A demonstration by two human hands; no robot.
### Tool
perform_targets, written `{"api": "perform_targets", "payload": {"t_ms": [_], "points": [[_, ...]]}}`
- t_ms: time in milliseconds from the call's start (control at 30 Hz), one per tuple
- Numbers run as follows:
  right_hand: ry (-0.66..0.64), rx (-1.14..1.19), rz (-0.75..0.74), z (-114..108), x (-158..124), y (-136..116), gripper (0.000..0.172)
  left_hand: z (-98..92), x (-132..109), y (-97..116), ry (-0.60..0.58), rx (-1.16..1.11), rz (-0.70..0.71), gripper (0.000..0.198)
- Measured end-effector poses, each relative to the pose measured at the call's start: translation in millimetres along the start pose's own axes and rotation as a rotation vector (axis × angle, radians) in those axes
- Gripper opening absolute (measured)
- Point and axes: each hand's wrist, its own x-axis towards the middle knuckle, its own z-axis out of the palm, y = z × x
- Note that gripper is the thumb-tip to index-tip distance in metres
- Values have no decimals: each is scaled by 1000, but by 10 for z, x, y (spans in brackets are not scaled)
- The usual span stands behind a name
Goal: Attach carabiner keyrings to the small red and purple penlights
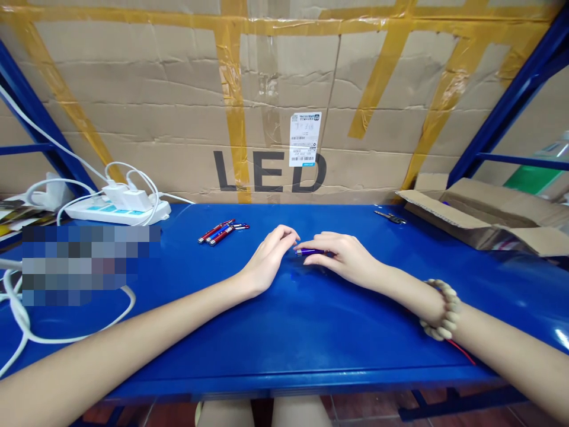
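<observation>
The pen (307, 252) is small and thin, like a short stick. It is shiny purple, and its left end has a silver tip. It lies flat on the blue table (284, 338), with its ends pointing left and right. It sits in the middle of the table, a bit nearer the far side. Only its left part shows. The right hand (345, 259) covers the rest, with its fingers curled over the pen and holding it. The left hand (269, 259) lies flat and loose just left of the pen, its fingertips right beside the silver tip.
</observation>
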Motion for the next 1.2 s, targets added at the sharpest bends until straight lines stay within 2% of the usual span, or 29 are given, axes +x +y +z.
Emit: {"api": "perform_targets", "payload": {"t_ms": [1000, 1200], "points": [[-4, -16, -37, -9, 2, -22, 31, 0, -5, -2, 4, 34, 6, 26], [14, 13, 2, -5, -2, -18, 29, 1, -7, -1, 3, 21, 11, 26]]}}
